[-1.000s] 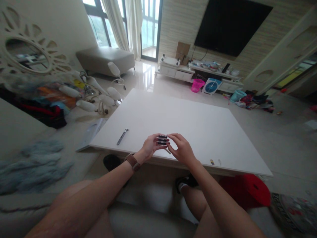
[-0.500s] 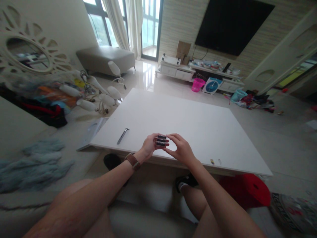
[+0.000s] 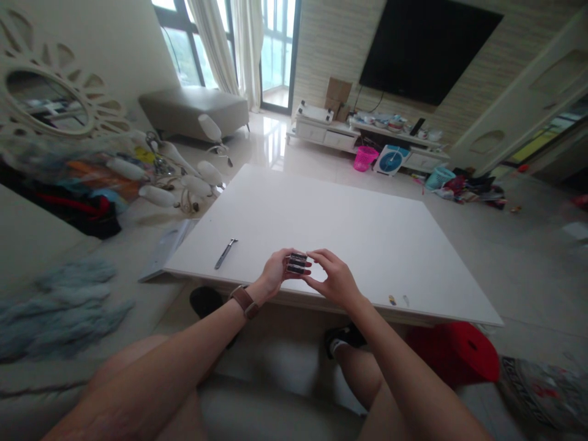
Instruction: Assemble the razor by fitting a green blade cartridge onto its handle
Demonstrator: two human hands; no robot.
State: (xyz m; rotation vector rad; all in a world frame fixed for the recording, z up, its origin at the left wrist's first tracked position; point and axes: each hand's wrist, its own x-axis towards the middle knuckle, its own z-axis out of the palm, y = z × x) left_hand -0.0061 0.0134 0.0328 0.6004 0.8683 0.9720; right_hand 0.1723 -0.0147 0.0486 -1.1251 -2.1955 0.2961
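Note:
Above the table's near edge, my left hand point(image 3: 274, 273) holds a small pack with three dark bars point(image 3: 297, 263), its fingers showing behind and between the bars. The pack looks like a cartridge case, but its exact kind is too small to tell. My right hand point(image 3: 334, 275) grips the pack's right side, index fingertip at the upper corner and thumb at the lower one. A slim razor-like tool point(image 3: 225, 255) with a dark grey handle and a short crosswise head lies on the white table point(image 3: 331, 214), left of my hands.
Near the table's front right lie a small yellow-and-dark piece point(image 3: 392, 300) and a small clear piece point(image 3: 406, 301). A red stool-like object point(image 3: 454, 352) stands below that corner. Lamp arms with white shades point(image 3: 158, 196) are left of the table. A pink basket point(image 3: 365, 158) stands beyond.
The whole view has shifted slightly. Both hands keep nearly the same hold on the pack, and the things on the table have not moved.

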